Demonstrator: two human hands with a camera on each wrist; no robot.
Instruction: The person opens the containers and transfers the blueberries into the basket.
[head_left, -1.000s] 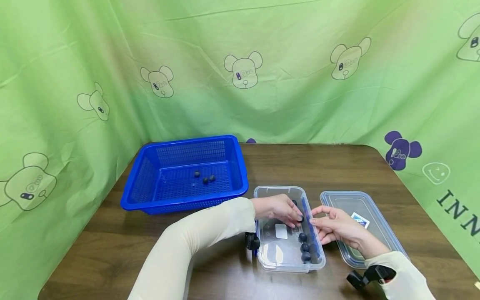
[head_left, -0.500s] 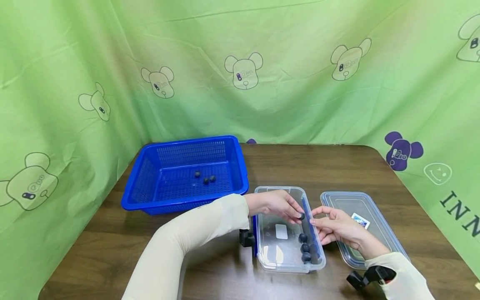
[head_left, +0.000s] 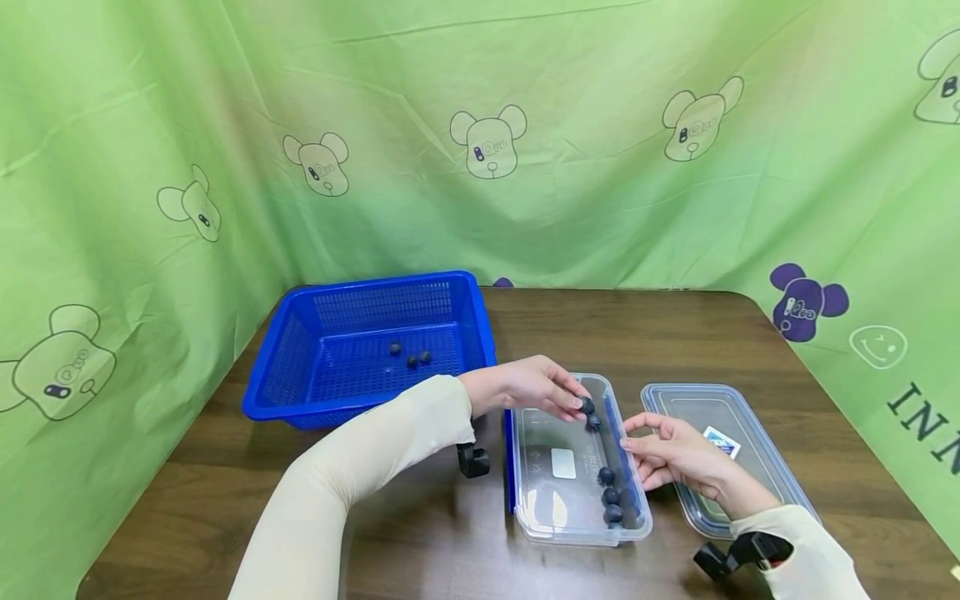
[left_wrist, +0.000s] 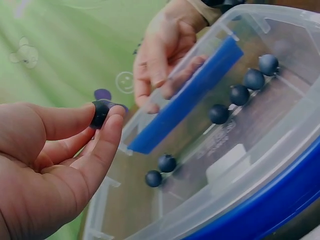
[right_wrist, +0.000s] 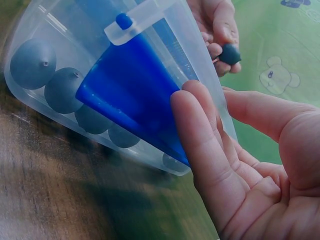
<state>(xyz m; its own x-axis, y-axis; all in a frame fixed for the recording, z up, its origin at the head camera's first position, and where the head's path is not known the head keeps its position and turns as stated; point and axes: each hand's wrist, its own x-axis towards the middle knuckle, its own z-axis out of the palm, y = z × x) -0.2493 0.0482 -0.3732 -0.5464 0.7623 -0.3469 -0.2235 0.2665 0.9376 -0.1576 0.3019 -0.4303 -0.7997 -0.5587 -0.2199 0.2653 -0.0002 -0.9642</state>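
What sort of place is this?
Likely a makeshift recording station: green cartoon-print cloth hung behind and beside a wood-grain table, plus a black device worn at the person's right wrist.

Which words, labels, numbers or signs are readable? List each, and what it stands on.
"INN": on the green cloth, right edge of the head view.
Mouse-head prints on the cloth: lettering too blurred to read.
Blue-and-white label on the clear lid: too small to read.
Clear box: faint lettering, unreadable.
White label at the box's bottom: nothing legible.
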